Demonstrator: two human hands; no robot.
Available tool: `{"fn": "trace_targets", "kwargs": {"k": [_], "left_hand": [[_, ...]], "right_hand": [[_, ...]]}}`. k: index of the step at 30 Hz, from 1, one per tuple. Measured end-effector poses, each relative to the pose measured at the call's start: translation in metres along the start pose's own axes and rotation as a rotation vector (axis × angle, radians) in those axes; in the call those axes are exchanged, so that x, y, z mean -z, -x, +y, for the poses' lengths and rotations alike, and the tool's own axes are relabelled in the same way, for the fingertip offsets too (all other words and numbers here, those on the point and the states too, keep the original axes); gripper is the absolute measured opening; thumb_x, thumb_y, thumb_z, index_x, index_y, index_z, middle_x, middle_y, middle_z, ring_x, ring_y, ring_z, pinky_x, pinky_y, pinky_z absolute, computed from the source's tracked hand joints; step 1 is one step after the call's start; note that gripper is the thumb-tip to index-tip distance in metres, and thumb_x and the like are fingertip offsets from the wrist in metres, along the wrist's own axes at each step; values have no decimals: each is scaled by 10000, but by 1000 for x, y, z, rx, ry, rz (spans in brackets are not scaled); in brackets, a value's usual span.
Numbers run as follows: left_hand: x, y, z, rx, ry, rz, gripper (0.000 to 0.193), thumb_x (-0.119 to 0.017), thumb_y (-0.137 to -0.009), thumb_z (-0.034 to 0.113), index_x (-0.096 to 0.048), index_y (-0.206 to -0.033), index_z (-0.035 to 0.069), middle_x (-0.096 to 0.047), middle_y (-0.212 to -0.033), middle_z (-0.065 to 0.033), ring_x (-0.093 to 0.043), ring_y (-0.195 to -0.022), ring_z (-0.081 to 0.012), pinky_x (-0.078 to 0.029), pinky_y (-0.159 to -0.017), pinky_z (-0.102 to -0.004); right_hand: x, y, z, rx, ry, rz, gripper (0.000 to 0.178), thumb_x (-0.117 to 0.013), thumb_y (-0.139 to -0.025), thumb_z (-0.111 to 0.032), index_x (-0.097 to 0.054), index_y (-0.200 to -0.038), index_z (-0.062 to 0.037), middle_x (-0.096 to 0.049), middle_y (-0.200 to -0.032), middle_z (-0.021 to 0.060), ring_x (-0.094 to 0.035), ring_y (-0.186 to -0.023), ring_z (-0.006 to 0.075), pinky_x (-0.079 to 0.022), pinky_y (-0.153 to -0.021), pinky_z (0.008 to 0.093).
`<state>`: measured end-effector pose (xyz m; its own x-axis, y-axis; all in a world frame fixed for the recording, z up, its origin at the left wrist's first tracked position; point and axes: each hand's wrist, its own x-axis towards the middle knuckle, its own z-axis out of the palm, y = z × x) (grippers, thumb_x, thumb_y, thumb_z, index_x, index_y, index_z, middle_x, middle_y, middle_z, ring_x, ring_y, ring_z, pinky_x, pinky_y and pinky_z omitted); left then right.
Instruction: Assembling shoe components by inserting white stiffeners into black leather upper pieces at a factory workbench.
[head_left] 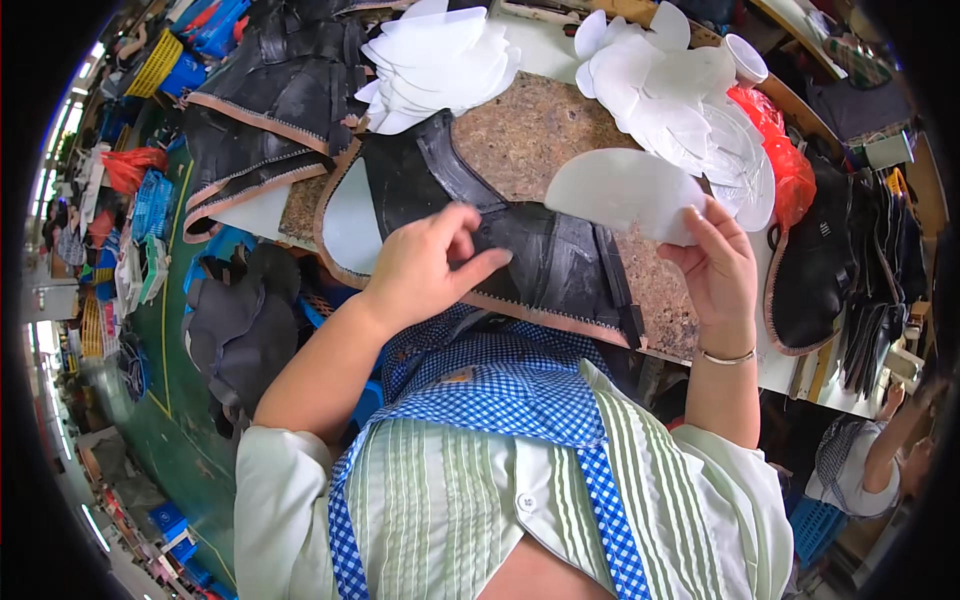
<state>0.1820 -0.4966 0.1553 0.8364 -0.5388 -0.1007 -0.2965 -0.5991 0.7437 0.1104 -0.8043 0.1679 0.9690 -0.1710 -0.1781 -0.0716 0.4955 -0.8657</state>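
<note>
A black shoe upper [555,262] with a zigzag-stitched, tan-edged border lies across the brown board [540,125] in front of me. A pale rounded stiffener piece [352,222] sits at its left end. My left hand [430,258] hovers over or lightly rests on the upper, its thumb stretched out and its other fingers loosely curled, with nothing visible in them. Between thumb and fingers, my right hand [712,258] pinches the corner of a thin white half-oval stiffener [625,192], raised above the upper's right end.
Two heaps of white stiffeners, a left pile [440,55] and a right pile [670,90], lie at the back. Black uppers [280,95] are stacked left, and more uppers [825,260] sit right beside a red plastic bag [785,160]. Another person [865,460] is at lower right.
</note>
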Motion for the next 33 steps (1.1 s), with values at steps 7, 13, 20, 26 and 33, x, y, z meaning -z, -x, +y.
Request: {"fn": "trace_targets", "kwargs": {"k": [7, 13, 20, 26, 33], "left_hand": [[-24, -5, 5, -31, 449, 65, 320, -711, -839, 50, -513, -1088, 18, -582, -692, 16, -503, -619, -19, -391, -556, -184], [-21, 3, -5, -33, 254, 82, 305, -734, -808, 77, -514, -1014, 31, -553, -608, -18, -478, -541, -51, -367, -510, -232], [-34, 1, -4, -217, -390, 153, 296, -772, -719, 168, -558, -892, 60, -558, -946, -111, -564, -907, -278, -476, -729, -373], [-52, 15, -10, -572, -89, 35, 527, -728, -649, 107, -523, -1125, 7, -495, -1278, -171, -510, -1193, -360, -424, -1011, -431], [-66, 1, 3, -676, -417, 362, 309, -564, -800, 84, -614, -1086, -23, -615, -960, -98, -618, -879, -251, -492, -772, -350]], "right_hand": [[-26, 18, 36, -67, 784, -9, 206, -649, -895, -65, -608, -1075, 27, -630, -896, 49, -628, -722, 111, -550, -619, 245], [-36, 34, 55, 79, 793, 21, 243, -742, -779, 12, -650, -1000, -31, -574, -682, -16, -499, -571, 35, -420, -524, 182], [-25, 29, 65, 50, 1020, -60, 118, -737, -792, -48, -678, -890, -16, -612, -687, -8, -493, -564, 39, -417, -518, 211], [-26, 19, 58, -235, 738, 75, 138, -735, -810, -93, -693, -897, 6, -672, -756, 20, -562, -614, 42, -435, -526, 192], [-24, 9, 45, -419, 697, 25, 169, -743, -808, -136, -705, -896, 3, -673, -749, 21, -575, -588, 62, -458, -536, 180]]}}
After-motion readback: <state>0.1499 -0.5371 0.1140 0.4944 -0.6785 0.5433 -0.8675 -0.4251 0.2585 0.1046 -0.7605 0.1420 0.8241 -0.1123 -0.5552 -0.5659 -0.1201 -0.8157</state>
